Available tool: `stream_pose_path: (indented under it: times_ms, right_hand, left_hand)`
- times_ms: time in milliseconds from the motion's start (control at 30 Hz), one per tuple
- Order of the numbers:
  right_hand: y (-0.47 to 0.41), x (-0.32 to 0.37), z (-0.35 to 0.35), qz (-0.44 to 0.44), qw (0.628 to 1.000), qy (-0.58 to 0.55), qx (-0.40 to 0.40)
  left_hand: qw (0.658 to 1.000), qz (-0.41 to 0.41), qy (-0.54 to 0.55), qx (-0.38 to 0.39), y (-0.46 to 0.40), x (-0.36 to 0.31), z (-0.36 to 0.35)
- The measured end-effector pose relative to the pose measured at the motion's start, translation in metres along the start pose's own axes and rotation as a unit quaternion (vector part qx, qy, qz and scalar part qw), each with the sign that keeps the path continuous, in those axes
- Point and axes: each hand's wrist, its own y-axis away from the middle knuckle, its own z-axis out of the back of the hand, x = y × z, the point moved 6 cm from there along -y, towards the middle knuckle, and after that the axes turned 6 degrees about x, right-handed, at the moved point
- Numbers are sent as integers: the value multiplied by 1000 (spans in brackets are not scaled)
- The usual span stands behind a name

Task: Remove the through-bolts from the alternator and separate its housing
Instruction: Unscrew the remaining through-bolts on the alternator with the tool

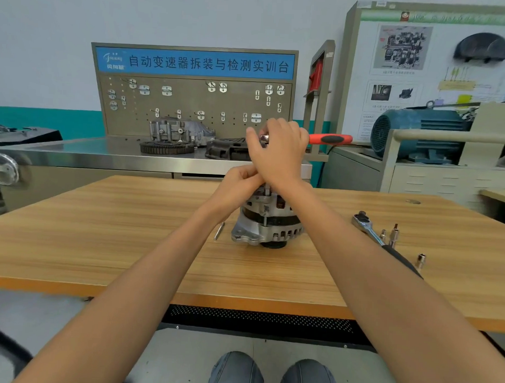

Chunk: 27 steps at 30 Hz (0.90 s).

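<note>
sign (194, 62) behind the alternator (266, 220) reads "自动变速器拆装与检测实训台".

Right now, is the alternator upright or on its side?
Upright: the alternator stands pulley-end down on the table, both hands at its top.

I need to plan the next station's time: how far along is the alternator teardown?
Done: one loose bolt already lies on the table left of the alternator. In hand: the right hand grips a red-handled ratchet above it while the left hand steadies the top. Left: a through-bolt still shows on the side, and the housing remains joined.
</note>
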Motion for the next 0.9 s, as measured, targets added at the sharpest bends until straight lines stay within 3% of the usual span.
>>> stream_pose_path:
  times_ms: [167, 400, 533, 900]
  right_hand:
    - [-1, -4, 5, -19, 997, -73, -10]
    - [-7, -3, 0, -32, 983, -177, 31]
    - [-11, -7, -6, -99, 920, -370, 86]
    - [-18, -19, -20, -166, 795, -562, 156]
  left_hand:
    - [993, -29, -54, -106, 0, 1, -8]
    - [995, -27, -35, -92, -2, 4, -5]
    - [997, -20, -19, -78, -5, 6, -5]
    - [998, -29, -39, 34, -3, 0, -11]
